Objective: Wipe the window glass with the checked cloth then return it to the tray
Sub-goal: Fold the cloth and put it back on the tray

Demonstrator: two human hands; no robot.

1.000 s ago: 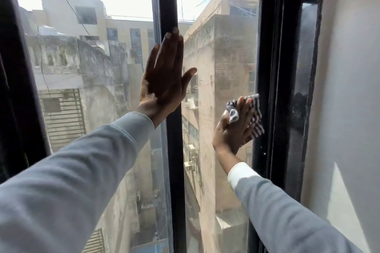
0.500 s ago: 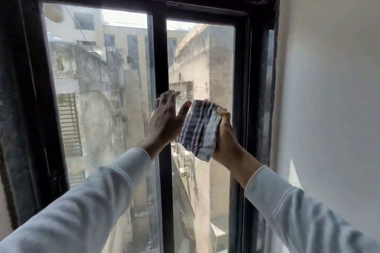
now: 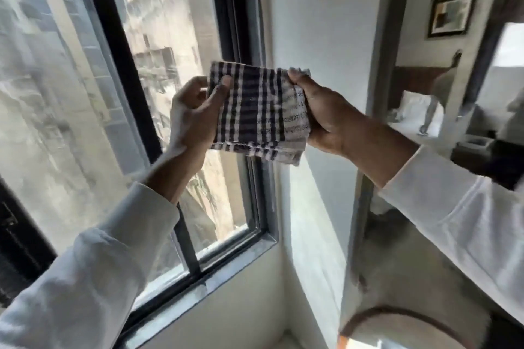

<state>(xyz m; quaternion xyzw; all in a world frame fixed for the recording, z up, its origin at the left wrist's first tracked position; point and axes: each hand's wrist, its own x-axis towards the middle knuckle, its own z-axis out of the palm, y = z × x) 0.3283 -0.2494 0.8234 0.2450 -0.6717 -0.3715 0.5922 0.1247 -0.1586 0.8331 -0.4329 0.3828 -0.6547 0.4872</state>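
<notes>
Checked cloth (image 3: 259,112) folded, held mid-air clear of window glass (image 3: 173,37). Left hand (image 3: 192,116) pinches left edge; right hand (image 3: 323,116) clamps right edge. Step judged: wiping finished, return pending. Tray not visible; next move requires locating it.

To my left, a dark-framed window (image 3: 226,22) with a grey lower sill (image 3: 226,272); weathered pale buildings (image 3: 42,93) show through it, blurred. A plain white wall (image 3: 320,22) meets it at the corner, sunlit low down. To my right, a tall mirror-like panel (image 3: 425,122) shows a white bed (image 3: 411,110) and a dark-framed picture (image 3: 450,14).
</notes>
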